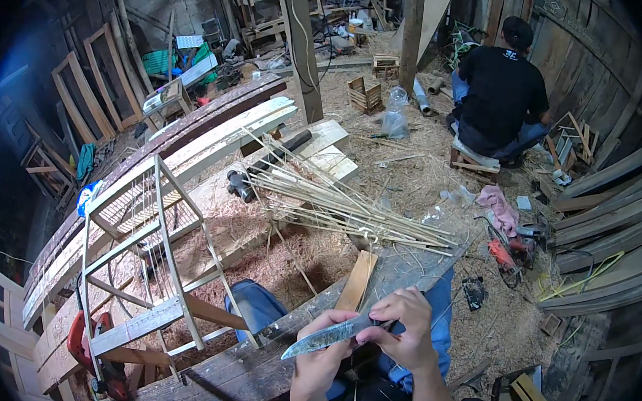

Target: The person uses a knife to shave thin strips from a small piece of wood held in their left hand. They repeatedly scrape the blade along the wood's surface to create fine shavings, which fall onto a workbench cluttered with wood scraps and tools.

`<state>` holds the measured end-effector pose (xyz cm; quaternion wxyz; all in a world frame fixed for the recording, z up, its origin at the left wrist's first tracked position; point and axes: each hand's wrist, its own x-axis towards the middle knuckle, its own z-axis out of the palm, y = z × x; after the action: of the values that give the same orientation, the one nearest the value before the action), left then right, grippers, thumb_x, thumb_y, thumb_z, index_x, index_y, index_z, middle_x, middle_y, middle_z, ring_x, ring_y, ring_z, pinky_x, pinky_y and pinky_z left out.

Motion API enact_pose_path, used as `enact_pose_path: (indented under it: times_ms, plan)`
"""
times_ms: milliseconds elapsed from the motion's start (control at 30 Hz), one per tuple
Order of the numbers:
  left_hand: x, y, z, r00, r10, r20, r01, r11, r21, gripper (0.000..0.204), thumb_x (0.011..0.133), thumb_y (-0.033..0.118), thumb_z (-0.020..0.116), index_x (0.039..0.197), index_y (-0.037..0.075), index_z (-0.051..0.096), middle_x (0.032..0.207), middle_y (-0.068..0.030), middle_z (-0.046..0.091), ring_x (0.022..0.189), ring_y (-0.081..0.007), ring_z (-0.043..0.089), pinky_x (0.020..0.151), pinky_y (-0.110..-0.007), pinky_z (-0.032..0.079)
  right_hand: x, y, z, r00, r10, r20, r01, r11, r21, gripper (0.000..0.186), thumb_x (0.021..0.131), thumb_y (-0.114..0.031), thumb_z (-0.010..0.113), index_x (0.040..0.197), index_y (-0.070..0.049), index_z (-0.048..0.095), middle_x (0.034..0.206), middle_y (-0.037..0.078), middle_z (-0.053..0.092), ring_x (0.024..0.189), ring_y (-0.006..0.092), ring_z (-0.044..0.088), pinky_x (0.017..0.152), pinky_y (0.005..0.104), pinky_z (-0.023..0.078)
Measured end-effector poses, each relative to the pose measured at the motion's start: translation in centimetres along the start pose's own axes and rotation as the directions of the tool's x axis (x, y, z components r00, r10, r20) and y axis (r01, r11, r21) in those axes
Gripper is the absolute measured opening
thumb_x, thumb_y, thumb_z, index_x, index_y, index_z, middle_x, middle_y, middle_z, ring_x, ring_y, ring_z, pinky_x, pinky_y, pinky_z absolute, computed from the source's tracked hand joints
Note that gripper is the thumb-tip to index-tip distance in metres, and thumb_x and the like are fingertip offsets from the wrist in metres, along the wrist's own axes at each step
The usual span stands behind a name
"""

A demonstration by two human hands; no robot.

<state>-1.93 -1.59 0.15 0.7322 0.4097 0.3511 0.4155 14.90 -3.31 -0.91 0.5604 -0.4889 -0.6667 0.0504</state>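
A knife point(319, 339) with a broad, worn grey blade lies across the front of my hands, its tip pointing left. My right hand point(408, 321) is closed around its handle end. Behind the blade, my left hand point(316, 365) has its fingers curled; the blade hides whatever is in them. Just beyond my hands, a flat wooden strip point(358, 280) rests on the edge of a weathered plank point(229, 376). A loose bundle of thin bamboo sticks point(337, 207) fans out farther off. To the left stands a slatted wooden cage frame point(164, 245).
A hammer point(239, 185) lies on boards beyond the cage frame. Red power tools sit left point(106, 357) and right point(503, 255). A person in black point(502, 93) crouches at the far right. Wood shavings point(455, 341) cover the floor; curved boards point(615, 243) line the right.
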Motion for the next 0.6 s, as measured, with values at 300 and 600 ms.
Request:
enact_pose_path:
  times_ms: [300,600]
  plan:
    - [0.1,-0.1,0.2,0.999,0.034,-0.002,-0.034,0.999,0.042,0.020,0.092,0.006,0.066,0.109,-0.003,0.064,0.092,-0.0028,0.067,0.078,-0.0042,0.060,0.067,-0.017,0.048,0.0,0.1,-0.4,0.998,0.003,0.065,-0.003,1.000,0.001,0.036,0.069,-0.038,0.084,0.084,-0.014,0.062,0.078,-0.001,0.068,0.065,0.0189,0.060,0.064,0.0328,0.038]
    - [0.1,0.2,0.5,0.990,0.137,-0.019,-0.136,0.988,0.070,0.016,0.094,0.007,0.065,0.105,-0.004,0.064,0.088,-0.0040,0.066,0.078,-0.0066,0.061,0.071,-0.021,0.050,0.2,1.4,-1.3,0.999,-0.024,-0.047,0.020,0.996,-0.088,0.033,0.071,-0.037,0.084,0.081,-0.015,0.060,0.078,-0.002,0.067,0.069,0.0194,0.061,0.068,0.0345,0.040]
